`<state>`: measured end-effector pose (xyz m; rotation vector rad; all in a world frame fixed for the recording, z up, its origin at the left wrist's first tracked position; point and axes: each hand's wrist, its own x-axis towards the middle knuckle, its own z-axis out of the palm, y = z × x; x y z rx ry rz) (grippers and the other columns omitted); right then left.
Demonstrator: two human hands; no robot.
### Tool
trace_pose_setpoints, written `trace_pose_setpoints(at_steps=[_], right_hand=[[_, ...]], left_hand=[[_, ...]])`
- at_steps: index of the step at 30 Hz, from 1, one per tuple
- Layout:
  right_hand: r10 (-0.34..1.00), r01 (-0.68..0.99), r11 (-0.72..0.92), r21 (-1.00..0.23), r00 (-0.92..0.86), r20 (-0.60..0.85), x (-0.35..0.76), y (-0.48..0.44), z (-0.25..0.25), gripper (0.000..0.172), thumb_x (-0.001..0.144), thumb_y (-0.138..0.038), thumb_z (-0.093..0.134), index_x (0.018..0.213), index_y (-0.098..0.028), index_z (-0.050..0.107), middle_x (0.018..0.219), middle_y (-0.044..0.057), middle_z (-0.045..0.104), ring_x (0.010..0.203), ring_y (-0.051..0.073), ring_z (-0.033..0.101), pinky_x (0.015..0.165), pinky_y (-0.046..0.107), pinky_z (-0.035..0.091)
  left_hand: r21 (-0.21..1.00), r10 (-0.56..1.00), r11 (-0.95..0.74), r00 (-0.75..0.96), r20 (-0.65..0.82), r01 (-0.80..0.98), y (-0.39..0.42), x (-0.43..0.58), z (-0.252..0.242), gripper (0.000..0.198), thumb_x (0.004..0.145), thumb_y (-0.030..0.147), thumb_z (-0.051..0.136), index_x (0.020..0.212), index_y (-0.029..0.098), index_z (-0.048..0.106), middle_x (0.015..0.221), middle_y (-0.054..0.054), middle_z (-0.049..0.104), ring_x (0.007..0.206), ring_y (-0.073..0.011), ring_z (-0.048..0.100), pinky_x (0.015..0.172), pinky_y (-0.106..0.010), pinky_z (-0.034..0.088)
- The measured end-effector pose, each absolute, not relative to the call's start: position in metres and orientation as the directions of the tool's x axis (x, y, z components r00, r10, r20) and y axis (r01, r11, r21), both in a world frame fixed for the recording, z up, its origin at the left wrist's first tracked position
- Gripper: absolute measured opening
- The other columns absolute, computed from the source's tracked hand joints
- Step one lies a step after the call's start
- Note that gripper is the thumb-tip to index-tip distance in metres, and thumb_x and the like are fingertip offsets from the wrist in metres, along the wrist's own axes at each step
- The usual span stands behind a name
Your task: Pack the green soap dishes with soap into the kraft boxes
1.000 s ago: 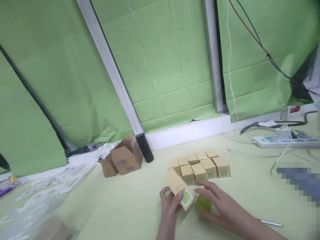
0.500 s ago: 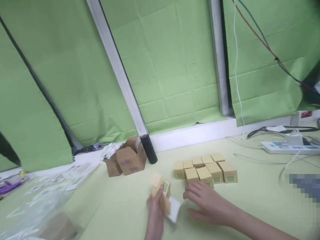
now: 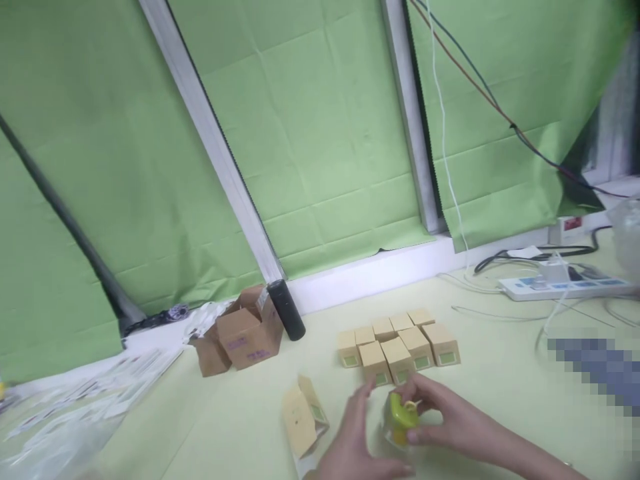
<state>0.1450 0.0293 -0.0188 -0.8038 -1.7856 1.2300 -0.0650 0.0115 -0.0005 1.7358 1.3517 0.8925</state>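
Note:
My right hand [image 3: 439,415] grips a small glossy yellow-green object [image 3: 404,415] between thumb and fingers. A little yellow ring shows on its side, and its lower part looks clear and orange; its kind I cannot tell. To the left, my left hand [image 3: 353,437] has thumb and fingers spread apart and holds nothing. Beside it an opened tan carton [image 3: 300,420] with a green label lies on the table, flaps up and white paper at its lower end. Just beyond my hands stand several small tan boxes [image 3: 397,350] with green labels, close together in two rows.
A brown cardboard box [image 3: 250,337] with open flaps stands farther back, next to a black cylinder [image 3: 287,310]. At right are a white power strip [image 3: 565,288] and loose cables. Clear plastic [image 3: 50,450] and papers lie at left. Green sheets [image 3: 320,133] cover the windows.
The tan carton has left my left hand and now lies on the table. My right hand, earlier without anything visible in it, now holds the yellow-green object. The view has shifted right.

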Motion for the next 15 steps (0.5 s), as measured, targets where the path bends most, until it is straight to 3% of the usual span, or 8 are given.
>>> trace_pose_setpoints(at_steps=[3, 5, 8, 12, 15], right_hand=[[0.89, -0.117, 0.225, -0.967, -0.381, 0.252, 0.148, 0.035, -0.016, 0.027, 0.08, -0.041, 0.063, 0.068, -0.019, 0.052, 0.104, 0.007, 0.064, 0.1, 0.025, 0.06, 0.088, 0.042, 0.046], [0.942, -0.16, 0.171, -0.972, -0.261, 0.209, 0.154, 0.038, -0.012, 0.032, 0.081, -0.049, 0.058, 0.069, -0.02, 0.052, 0.105, 0.008, 0.064, 0.103, 0.026, 0.058, 0.088, 0.045, 0.045], [0.985, -0.208, 0.121, -0.971, -0.099, 0.144, 0.164, 0.04, -0.005, 0.033, 0.086, -0.055, 0.046, 0.078, -0.023, 0.05, 0.107, 0.005, 0.062, 0.097, 0.023, 0.059, 0.082, 0.04, 0.047], [0.988, -0.147, 0.064, -0.987, -0.129, 0.084, 0.164, 0.041, -0.009, 0.033, 0.086, -0.058, 0.042, 0.085, -0.025, 0.049, 0.091, 0.001, 0.06, 0.081, 0.019, 0.059, 0.072, 0.033, 0.048], [0.981, -0.133, 0.02, -0.991, -0.188, 0.045, 0.155, 0.039, -0.018, 0.036, 0.084, -0.06, 0.043, 0.083, -0.024, 0.047, 0.084, 0.0, 0.059, 0.075, 0.018, 0.059, 0.069, 0.033, 0.048]], left_hand=[[0.903, 0.964, -0.115, 0.265, 0.001, 0.415, 0.006, -0.032, -0.008, 0.06, 0.058, 0.012, 0.066, 0.116, 0.021, 0.051, 0.112, -0.009, 0.06, 0.099, -0.0254, 0.056, 0.09, -0.038, 0.039], [0.882, 0.982, -0.105, 0.188, 0.019, 0.46, 0.006, -0.025, -0.011, 0.042, 0.06, 0.01, 0.06, 0.1, 0.02, 0.052, 0.094, -0.005, 0.063, 0.085, -0.0212, 0.057, 0.081, -0.033, 0.041], [0.842, 0.995, -0.061, 0.098, 0.01, 0.536, 0.007, -0.029, -0.017, 0.034, 0.06, 0.01, 0.056, 0.09, 0.021, 0.045, 0.083, -0.001, 0.059, 0.076, -0.0182, 0.055, 0.074, -0.03, 0.041], [0.805, 0.991, -0.125, 0.043, 0.124, 0.58, 0.01, -0.032, -0.031, 0.04, 0.062, 0.009, 0.052, 0.099, 0.022, 0.041, 0.094, -0.004, 0.056, 0.089, -0.0199, 0.054, 0.084, -0.033, 0.039], [0.716, 0.984, -0.161, 0.054, 0.17, 0.679, 0.009, -0.03, -0.041, 0.039, 0.059, 0.01, 0.055, 0.096, 0.022, 0.047, 0.101, -0.007, 0.053, 0.101, -0.0252, 0.047, 0.092, -0.04, 0.034]])
